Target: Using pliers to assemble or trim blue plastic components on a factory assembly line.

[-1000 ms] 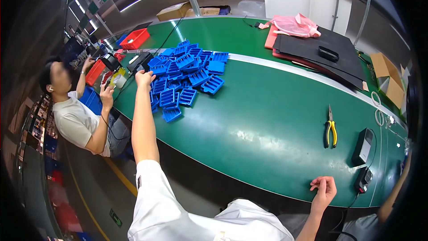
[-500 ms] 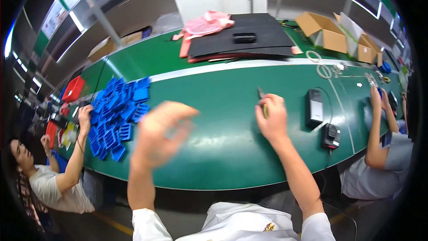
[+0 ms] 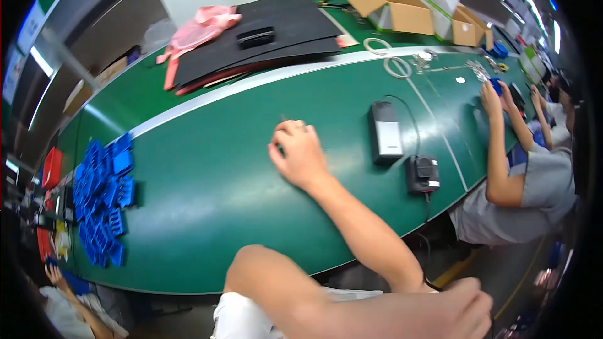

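Containers: two open cardboard boxes (image 3: 392, 6) of brown corrugated board stand at the far right edge of the green surface (image 3: 220, 169), flaps raised; their contents cannot be seen from this angle. A red plastic bin (image 3: 51, 166) sits at the far left end; its contents also cannot be made out.

Right hand (image 3: 300, 154): it lies knuckles-up on the surface near the centre, fingers curled down and closed over a small thin tool (image 3: 282, 118), of which only a short dark tip shows beyond the fingers. What kind of tool it is cannot be told. The tool is therefore at mid-surface, under the right hand, to the left of the grey device.

Left hand (image 3: 468, 307): it sits at the lower right of the frame, close to the camera and blurred, the forearm crossing the bottom edge. Whether it is clenched or released cannot be told; nothing is visible in it.

Other items: a flat rectangular grey device (image 3: 385, 132) with a smooth casing lies just right of the right hand, a thin cable running from it. A small black boxy unit (image 3: 422, 174) sits near the surface's front edge beside it. A heap of blue plastic trays (image 3: 100, 194), ribbed and rectangular, is spread at the left. Black flat sheets (image 3: 264, 41) are stacked at the far side, with a soft crumpled pink cloth (image 3: 195, 31) next to them. Two white rings (image 3: 397, 66) lie on the pale stripe.

A person in a grey shirt (image 3: 540, 182) sits at the right end, arms on the surface.
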{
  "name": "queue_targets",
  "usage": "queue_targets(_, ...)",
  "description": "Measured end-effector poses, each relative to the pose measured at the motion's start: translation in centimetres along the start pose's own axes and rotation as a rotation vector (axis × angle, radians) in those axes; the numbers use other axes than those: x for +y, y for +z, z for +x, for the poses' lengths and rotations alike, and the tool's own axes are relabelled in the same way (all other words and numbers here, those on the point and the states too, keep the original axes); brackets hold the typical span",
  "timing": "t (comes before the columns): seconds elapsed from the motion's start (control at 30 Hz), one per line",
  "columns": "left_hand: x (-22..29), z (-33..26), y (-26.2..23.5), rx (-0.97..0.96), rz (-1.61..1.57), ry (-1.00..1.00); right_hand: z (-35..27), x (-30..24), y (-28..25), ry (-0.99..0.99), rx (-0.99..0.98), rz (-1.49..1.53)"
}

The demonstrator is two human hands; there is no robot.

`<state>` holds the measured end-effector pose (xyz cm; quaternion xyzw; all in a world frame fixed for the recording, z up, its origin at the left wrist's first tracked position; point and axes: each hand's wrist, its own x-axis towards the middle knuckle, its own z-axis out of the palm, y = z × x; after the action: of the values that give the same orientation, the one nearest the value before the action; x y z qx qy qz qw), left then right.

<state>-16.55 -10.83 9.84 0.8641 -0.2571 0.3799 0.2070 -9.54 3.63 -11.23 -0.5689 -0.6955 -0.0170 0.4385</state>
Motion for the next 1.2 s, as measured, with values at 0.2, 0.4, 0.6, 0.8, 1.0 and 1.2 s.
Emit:
queue_targets(0.2,-3.8,1.7,-4.8,-0.687,0.111,0.386,-0.4,-0.1,-0.2,0.061,-0.051,0.021)
queue_targets(0.4,-0.2,-0.5,-4.2,-0.211,0.081,-0.253,-0.6,0.6,-1.0,0.058,-0.033,0.035)
queue_targets(0.6,0.3,-0.5,-3.9,-0.271,0.094,-0.283,-0.4,0.1,-0.8,0.078,-0.029,0.092)
queue_targets(0.8,-0.3,-3.7,3.2,-0.818,-0.232,-0.332,-0.4,-0.3,-0.7,0.026,-0.02,0.098)
queue_targets(1.0,0.5,-13.2,13.3,-1.106,-0.674,-0.429,-0.3,0.3,-1.1,0.038,0.044,0.129)
queue_targets(1.2,-0.7,-18.7,17.2,-1.001,-0.164,-0.494,-0.2,1.8,-6.2,0.445,-0.126,0.016)
